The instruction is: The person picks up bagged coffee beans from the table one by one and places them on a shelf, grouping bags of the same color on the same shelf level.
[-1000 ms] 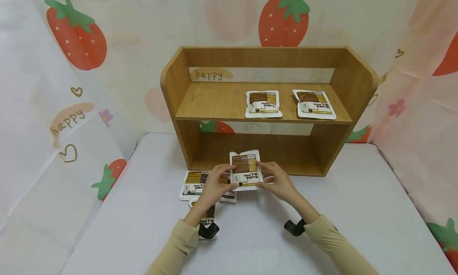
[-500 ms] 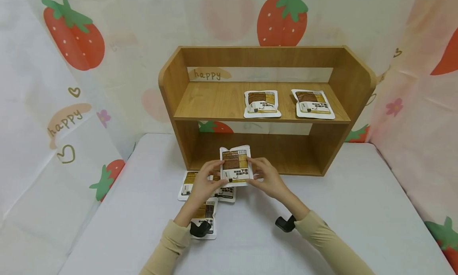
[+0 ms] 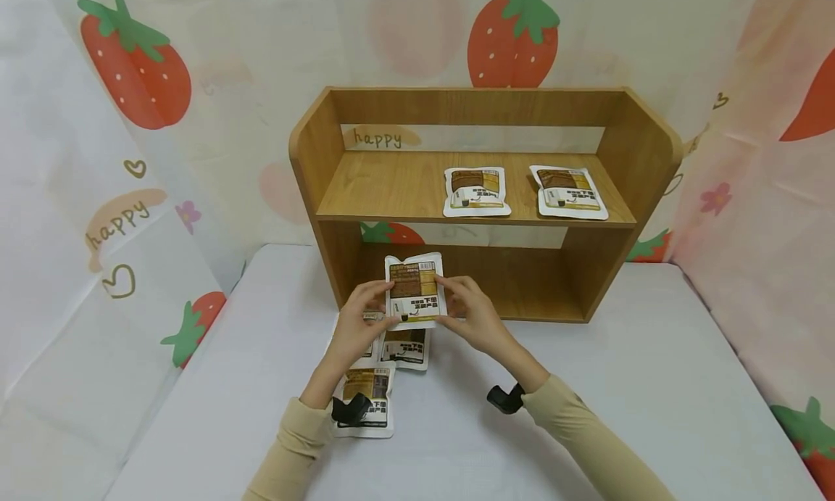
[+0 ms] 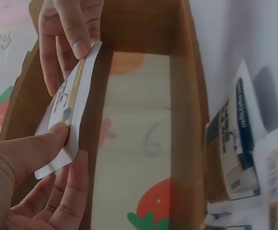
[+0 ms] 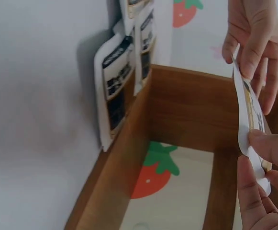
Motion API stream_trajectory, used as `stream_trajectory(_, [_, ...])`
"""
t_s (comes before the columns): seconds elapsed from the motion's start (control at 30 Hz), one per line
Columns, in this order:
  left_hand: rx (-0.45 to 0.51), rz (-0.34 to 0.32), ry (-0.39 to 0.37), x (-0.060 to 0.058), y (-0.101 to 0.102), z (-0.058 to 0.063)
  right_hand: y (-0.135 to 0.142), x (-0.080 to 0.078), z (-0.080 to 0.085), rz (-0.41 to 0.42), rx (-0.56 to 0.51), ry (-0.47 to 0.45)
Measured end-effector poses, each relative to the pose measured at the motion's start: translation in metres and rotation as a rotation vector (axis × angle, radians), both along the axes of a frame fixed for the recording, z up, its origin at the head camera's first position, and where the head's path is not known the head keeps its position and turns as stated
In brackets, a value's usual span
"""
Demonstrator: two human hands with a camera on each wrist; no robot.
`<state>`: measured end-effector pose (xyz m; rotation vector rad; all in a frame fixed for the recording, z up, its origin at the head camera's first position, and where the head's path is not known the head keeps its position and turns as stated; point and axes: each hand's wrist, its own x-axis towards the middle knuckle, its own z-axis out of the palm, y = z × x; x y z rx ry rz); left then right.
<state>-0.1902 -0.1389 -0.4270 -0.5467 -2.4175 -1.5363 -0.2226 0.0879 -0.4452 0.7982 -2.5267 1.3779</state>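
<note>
Between both hands a flat white packet [image 3: 414,291] with a brown and yellow label is held up in front of the shelf's lower compartment. My left hand [image 3: 356,325] pinches its left edge, thumb in front and fingers behind. On the opposite edge, my right hand [image 3: 476,314] pinches it the same way. The left wrist view shows the packet [image 4: 69,108] nearly edge-on with a thumb pressed on its face. In the right wrist view the packet [image 5: 248,117] is also seen from the side, gripped at both ends.
A two-tier wooden shelf [image 3: 476,220] stands at the back. Two similar packets, one in the middle [image 3: 476,192] and one on the right [image 3: 569,192], lie on its upper board. Several more, including a front packet [image 3: 368,385], lie on the white table [image 3: 587,414] below my left hand.
Both hands have carried the packet left and slightly up, away from the table packets. More of the packets lying on the table now shows. The two shelf packets stay where they were.
</note>
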Motion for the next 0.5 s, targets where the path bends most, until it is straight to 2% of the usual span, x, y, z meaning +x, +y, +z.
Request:
stream_trajectory(0.2, [0.016,0.0,0.017,-0.003,-0.006,0.009,-0.007,-0.003,0.012,0.013,0.003,0.041])
stream_trajectory(0.5, [0.028,0.016,0.111,-0.003,-0.015,0.022,-0.016,-0.007,0.027,0.046,-0.012,0.11])
